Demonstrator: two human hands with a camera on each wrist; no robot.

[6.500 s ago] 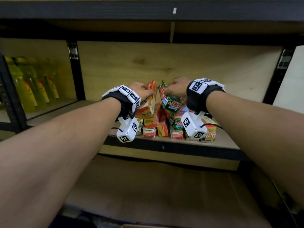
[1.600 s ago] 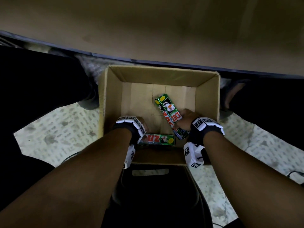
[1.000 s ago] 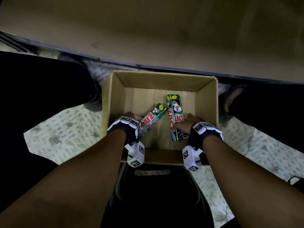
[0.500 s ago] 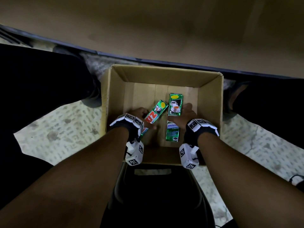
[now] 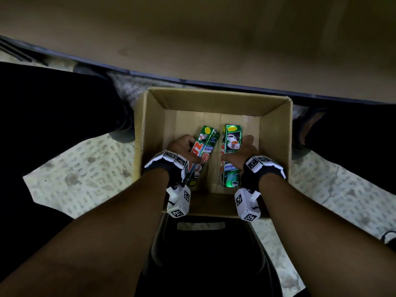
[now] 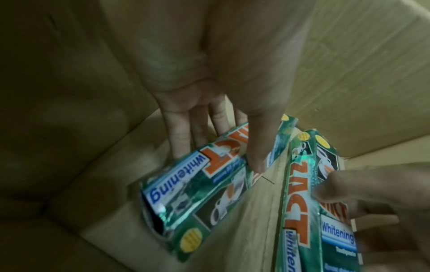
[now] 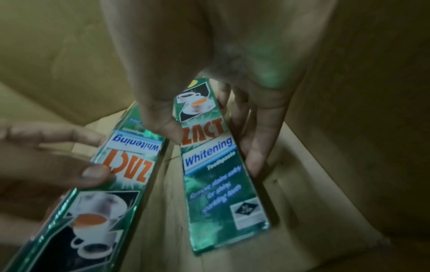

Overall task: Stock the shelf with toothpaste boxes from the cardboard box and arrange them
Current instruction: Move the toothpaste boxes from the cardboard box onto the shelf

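An open cardboard box [image 5: 214, 97] stands on the floor between my legs. Both hands are inside it, each holding one green Zact whitening toothpaste box. My left hand [image 5: 184, 146] grips the left toothpaste box [image 5: 205, 142], thumb [image 6: 256, 147] on its printed face and fingers [image 6: 186, 138] beneath; this box [image 6: 197, 184] leans slightly right. My right hand [image 5: 242, 151] grips the right toothpaste box [image 5: 232, 138], thumb [image 7: 167, 119] on top and fingers [image 7: 253, 138] along its right side. The two boxes lie nearly parallel, a narrow gap apart. The carton floor around them is bare.
The bottom shelf board [image 5: 192, 39] with its dark front edge [image 5: 214, 83] runs just beyond the carton. Dark trouser legs [image 5: 53, 114] flank the carton on both sides. Speckled floor [image 5: 85, 168] shows left and right, and a black seat [image 5: 203, 254] sits under my forearms.
My hands went from the shelf down into the carton and took hold of one toothpaste box each. Over the last second the boxes turned lengthwise, nearly parallel.
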